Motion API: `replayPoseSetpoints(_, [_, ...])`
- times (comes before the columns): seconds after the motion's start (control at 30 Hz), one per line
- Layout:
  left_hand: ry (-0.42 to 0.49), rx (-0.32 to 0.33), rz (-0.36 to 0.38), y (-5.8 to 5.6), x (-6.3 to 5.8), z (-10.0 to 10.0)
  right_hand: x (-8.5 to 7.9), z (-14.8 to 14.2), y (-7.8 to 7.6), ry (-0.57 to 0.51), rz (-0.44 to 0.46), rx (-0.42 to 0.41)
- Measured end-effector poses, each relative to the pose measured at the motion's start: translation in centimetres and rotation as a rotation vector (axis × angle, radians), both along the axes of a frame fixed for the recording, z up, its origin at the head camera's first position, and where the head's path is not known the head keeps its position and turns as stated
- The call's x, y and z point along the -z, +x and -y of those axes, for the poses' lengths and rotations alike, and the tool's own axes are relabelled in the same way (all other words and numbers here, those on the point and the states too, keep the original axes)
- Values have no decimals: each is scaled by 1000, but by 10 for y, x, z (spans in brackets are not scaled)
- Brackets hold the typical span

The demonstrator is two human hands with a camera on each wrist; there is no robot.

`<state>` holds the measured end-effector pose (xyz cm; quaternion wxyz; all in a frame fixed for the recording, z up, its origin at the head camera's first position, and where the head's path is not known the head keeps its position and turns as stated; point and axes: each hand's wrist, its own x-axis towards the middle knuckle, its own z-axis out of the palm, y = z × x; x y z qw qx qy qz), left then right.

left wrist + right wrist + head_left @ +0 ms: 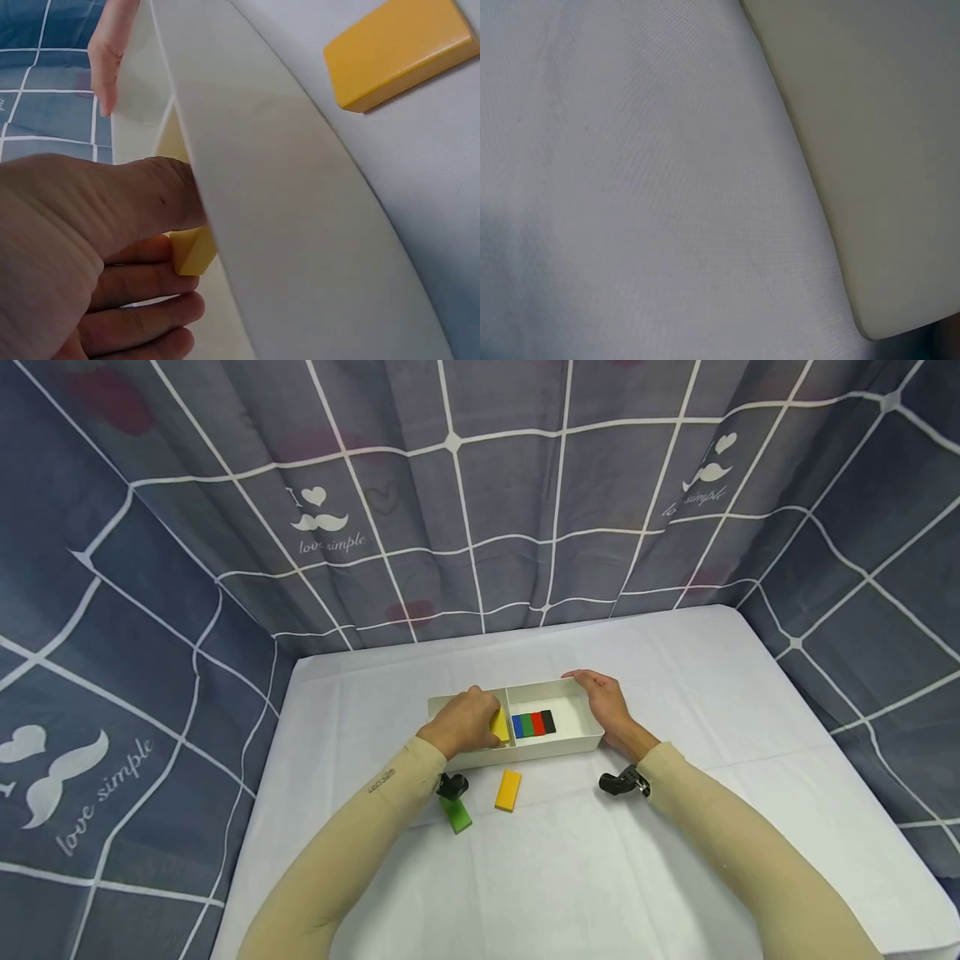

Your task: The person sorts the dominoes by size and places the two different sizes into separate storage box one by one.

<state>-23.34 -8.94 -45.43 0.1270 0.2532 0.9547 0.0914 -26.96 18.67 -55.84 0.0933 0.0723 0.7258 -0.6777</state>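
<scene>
White box (555, 748), with a yellow block (500, 723) inside its left compartment, is lying on the cloth-draped counter (600, 877), a thin divider (510, 706) splitting it crosswise. Its walls are looking smooth, matte and fairly stiff; I'm expecting the box to be light and apt to slide, so its ends are offering the steadiest hold. My right hand (609, 706) is gripping the box's right end, while my left hand (467, 722) is reaching over its rim, thumb and fingers pinching the yellow block just beside the divider. That block is appearing hard, glossy and square-edged; I'm judging it light, sturdy and slightly slippery, its opposite faces suiting a pinch best. Outside the box's near wall, an amber block (507, 791) is lying flat, and a green block (457, 817) is resting to its left, partly hidden by a black wrist device (452, 787). Within the box's right compartment, blue, green, red and black pieces (537, 723) are sitting side by side, showing narrow rectangular faces, the blue one nearest the divider.
</scene>
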Motion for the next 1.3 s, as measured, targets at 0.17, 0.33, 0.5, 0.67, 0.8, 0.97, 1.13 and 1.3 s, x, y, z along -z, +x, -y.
replayPoseSetpoints(0.17, [-2,9,-1,-2,5,-1,0,1,-1,4,-9,1])
replayPoseSetpoints(0.33, [8,25,4,-5,11,0,0,2,-1,-5,-9,-8])
replayPoseSetpoints(0.5, [23,27,7,-8,18,1,-1,3,-1,-5,-13,-6])
replayPoseSetpoints(0.67, [18,33,-4,-10,24,0,-1,3,0,-8,-18,-4])
replayPoseSetpoints(0.8, [8,46,-15,-11,29,-1,-1,3,-1,-11,-13,-2])
replayPoseSetpoints(0.97, [15,47,-15,-11,32,-2,0,2,-1,-9,-7,0])
replayPoseSetpoints(1.13, [21,48,-16,-11,32,-3,-1,1,-1,-18,-3,2])
replayPoseSetpoints(1.3, [31,55,-26,-12,33,-4,-1,1,0,-18,-2,1])
